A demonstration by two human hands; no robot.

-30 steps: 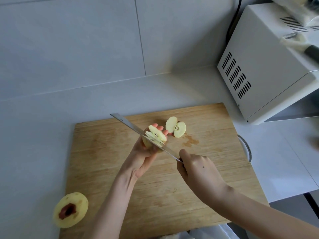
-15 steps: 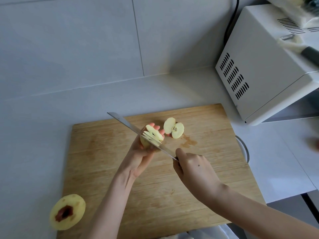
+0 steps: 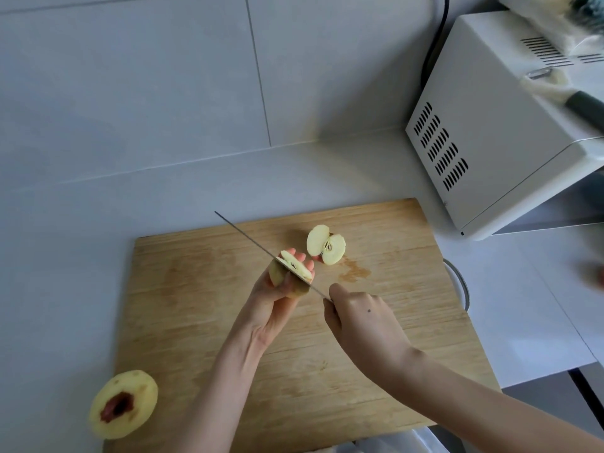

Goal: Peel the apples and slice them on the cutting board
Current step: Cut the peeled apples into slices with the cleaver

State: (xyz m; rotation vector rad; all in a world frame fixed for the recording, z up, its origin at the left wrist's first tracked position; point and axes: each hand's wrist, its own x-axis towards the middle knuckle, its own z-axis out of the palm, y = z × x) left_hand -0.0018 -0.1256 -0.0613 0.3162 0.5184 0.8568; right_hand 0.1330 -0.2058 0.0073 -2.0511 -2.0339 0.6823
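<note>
My left hand (image 3: 271, 305) holds a peeled apple half (image 3: 289, 273) above the wooden cutting board (image 3: 202, 322), cut face turned up. My right hand (image 3: 362, 325) grips the handle of a knife (image 3: 248, 240), whose thin blade runs up-left across the held half's cut face. Another apple half (image 3: 327, 245), cut into two pieces with seeds showing, lies on the board just beyond the held half. A whole peeled apple (image 3: 122, 405) with a dark red stem hollow sits at the board's front left corner.
A white microwave (image 3: 496, 132) stands at the right, with a dark-handled tool (image 3: 585, 106) on its top. A black cable (image 3: 434, 44) runs up the tiled wall. A round metal rim (image 3: 459, 282) peeks out at the board's right edge. Grey counter lies to the left.
The knife blade has turned more on edge and sits deeper across the held apple half. Both hands stay in nearly the same place over the board.
</note>
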